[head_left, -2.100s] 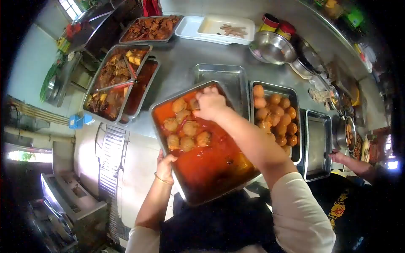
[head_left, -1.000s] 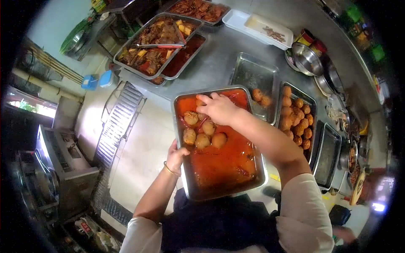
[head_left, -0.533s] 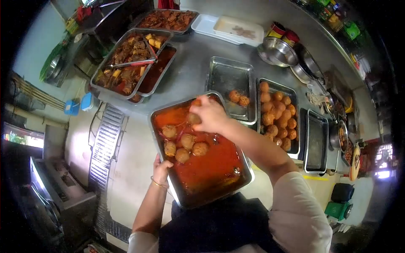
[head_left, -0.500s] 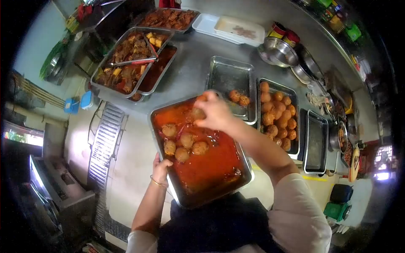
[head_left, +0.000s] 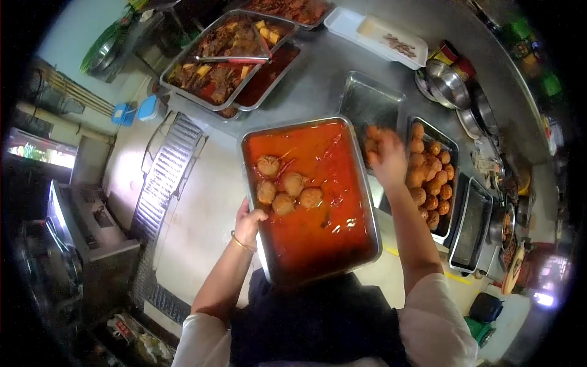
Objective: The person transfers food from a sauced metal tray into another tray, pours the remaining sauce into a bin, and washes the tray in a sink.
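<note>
A metal tray (head_left: 249, 160) of red, oily sauce is tilted in front of my body. Several brown balls, which look like meatballs (head_left: 294, 183), sit in the sauce toward its upper left. My left hand (head_left: 249, 225) grips the tray's left edge, thumb on top. My right hand (head_left: 389, 158) is over the near part of a shallow metal tray (head_left: 374, 98) on the counter, beside brown balls (head_left: 372, 136). Motion blurs its fingers, so whether they still hold a ball is unclear.
To the right stands a tray of piled brown balls (head_left: 433, 177), with a dark tray (head_left: 471, 226) beyond. Braised meat fills a tray (head_left: 214, 73) at back left, tongs (head_left: 235, 60) lying across it. White trays (head_left: 345, 27) and metal bowls (head_left: 447, 82) line the back.
My right hand has moved right, from the sauce tray to the shallow counter tray, carrying a brown ball out of the sauce. My left hand keeps its grip; the view has shifted.
</note>
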Available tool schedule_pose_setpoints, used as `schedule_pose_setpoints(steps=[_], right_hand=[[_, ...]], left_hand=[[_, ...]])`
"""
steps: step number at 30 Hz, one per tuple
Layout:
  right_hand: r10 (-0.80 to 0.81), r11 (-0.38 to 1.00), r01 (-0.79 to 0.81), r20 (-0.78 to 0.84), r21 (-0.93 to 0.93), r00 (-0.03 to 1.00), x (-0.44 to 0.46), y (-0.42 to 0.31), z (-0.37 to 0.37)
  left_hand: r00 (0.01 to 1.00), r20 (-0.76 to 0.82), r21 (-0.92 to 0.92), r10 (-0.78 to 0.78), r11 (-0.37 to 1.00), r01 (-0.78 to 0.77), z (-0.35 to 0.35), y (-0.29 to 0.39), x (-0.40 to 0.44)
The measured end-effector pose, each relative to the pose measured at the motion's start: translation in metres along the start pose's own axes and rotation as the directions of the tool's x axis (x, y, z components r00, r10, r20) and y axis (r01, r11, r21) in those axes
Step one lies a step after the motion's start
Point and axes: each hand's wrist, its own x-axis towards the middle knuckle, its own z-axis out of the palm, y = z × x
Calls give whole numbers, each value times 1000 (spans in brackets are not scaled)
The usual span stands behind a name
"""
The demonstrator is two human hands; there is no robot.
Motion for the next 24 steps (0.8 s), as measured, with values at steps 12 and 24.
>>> schedule_pose_setpoints(steps=[12,24], right_hand=[[-334,901,433,660,15,673,-61,-189,-16],[-349,931,243,474,271,808,-56,-144,-25]], left_hand=[[984,-127,-36,-125,992,121,-16,-20,16],[979,187,-20,-80,996,85,33,9,10]])
